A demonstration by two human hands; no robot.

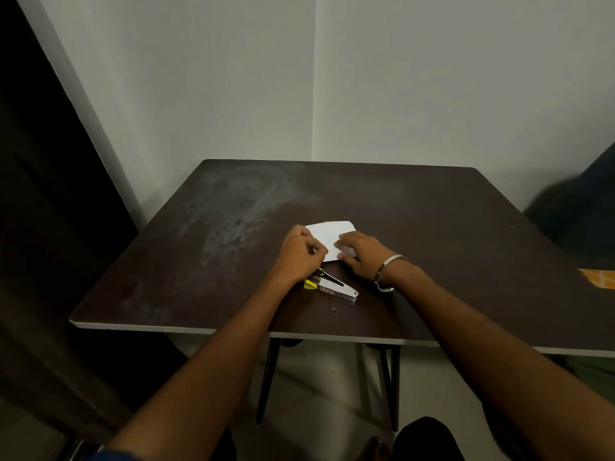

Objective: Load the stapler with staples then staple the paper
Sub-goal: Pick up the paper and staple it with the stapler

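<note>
White paper under both hands.

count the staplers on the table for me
1. The stapler, silver with yellow parts, lies on the dark table near its front edge, between the two wrists and just nearer than the white paper. Its far end is partly hidden behind the left hand.

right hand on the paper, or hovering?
Touching. Head view: the right hand lies flat on the paper, its fingers covering the near right corner, no gap visible.
</note>
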